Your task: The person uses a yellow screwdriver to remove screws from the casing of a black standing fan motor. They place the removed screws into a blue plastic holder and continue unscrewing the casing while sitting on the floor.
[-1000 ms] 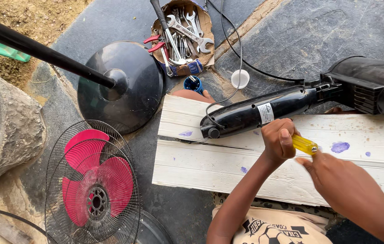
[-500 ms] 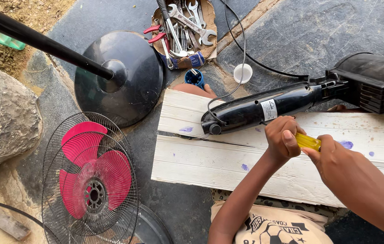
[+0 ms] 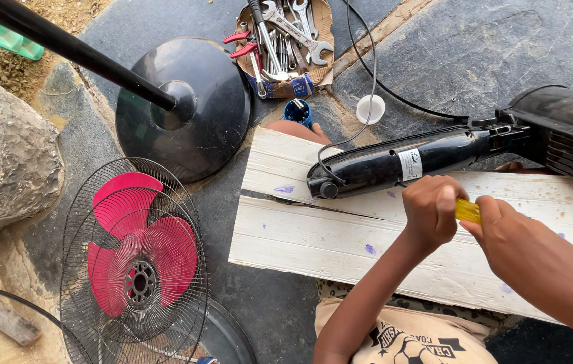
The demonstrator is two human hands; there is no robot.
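Now both hands have closed in on a small yellow tool (image 3: 468,211); a second ago it showed between them as a longer yellow handle, and only a short stretch of it is visible between the left hand (image 3: 431,211) and the right hand (image 3: 502,228), so the work looks to have moved from positioning to a firm two-handed hold; the left hand's grip is a tight fist around one end, the right hand's grip pinches the other, and what lies under the fist cannot be told; the tool sits just above the white plank desk (image 3: 340,236), right beside the black fan neck (image 3: 401,165), which lies across the planks and runs to the black motor housing (image 3: 559,128) at the right edge; a thin black cable (image 3: 367,81) loops off over the stone floor past a white cap (image 3: 370,108) and a blue cup (image 3: 298,111); farther out lie a cardboard tray of spanners and pliers (image 3: 286,40), the round black fan base (image 3: 188,108) with its pole, and the wire grille with red blades (image 3: 134,259), all well apart from the hands and out of their way.
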